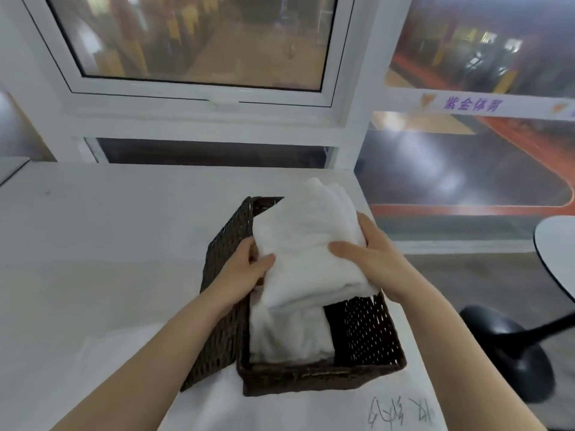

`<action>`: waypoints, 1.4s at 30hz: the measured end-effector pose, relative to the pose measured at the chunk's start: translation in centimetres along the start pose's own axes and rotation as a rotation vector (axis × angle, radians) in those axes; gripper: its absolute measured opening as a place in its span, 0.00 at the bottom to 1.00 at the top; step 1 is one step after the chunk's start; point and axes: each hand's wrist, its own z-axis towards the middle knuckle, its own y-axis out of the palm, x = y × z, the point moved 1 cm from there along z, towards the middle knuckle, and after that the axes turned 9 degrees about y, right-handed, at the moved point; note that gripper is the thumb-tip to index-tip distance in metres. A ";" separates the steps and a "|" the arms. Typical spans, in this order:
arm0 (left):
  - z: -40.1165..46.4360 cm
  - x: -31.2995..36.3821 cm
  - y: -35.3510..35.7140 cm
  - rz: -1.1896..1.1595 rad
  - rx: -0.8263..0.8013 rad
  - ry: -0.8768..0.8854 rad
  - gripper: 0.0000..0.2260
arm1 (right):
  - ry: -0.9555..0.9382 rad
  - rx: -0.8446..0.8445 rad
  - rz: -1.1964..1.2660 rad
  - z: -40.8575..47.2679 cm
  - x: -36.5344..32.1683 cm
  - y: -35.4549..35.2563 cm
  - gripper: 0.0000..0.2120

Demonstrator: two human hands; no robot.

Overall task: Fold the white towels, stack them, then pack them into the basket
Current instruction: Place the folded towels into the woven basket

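A dark brown woven basket (367,340) stands on the white table, its lid (221,293) hinged open to the left. A stack of folded white towels (308,241) is held tilted over the basket's far half. My left hand (245,275) grips the stack's left edge, thumb on top. My right hand (367,253) grips the right side, thumb across the top and fingers behind. Another folded white towel (289,334) lies inside the basket on its left side, partly under the held stack.
The white table (93,259) stretches left and has handwriting (398,412) near its front edge. A white window frame (202,119) rises behind. To the right stand a round table edge (553,256) and a black pedestal base (510,353) on the floor.
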 end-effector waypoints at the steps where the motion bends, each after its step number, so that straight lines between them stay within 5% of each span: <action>1: 1.1 0.0 0.7 0.035 -0.042 -0.006 0.17 | 0.007 0.050 -0.069 0.1 0.0 -0.9 0.28; 8: 7.2 -2.2 6.6 0.840 -0.506 0.102 0.22 | 0.104 0.189 -0.504 0.1 0.0 -3.3 0.34; 15: 9.2 -5.5 11.0 1.237 -0.705 0.201 0.27 | 0.174 0.210 -0.728 2.0 0.6 -0.7 0.35; 28: 7.9 -7.4 11.3 1.219 -0.662 -0.041 0.29 | 0.319 0.245 -0.860 6.9 3.8 2.5 0.39; 39: 7.0 -7.9 10.5 1.256 -0.668 -0.033 0.33 | 0.249 0.201 -0.977 11.8 4.9 5.8 0.37; 42: 7.0 -7.8 10.5 1.241 -0.656 -0.031 0.32 | 0.149 0.301 -1.079 12.6 5.0 5.9 0.40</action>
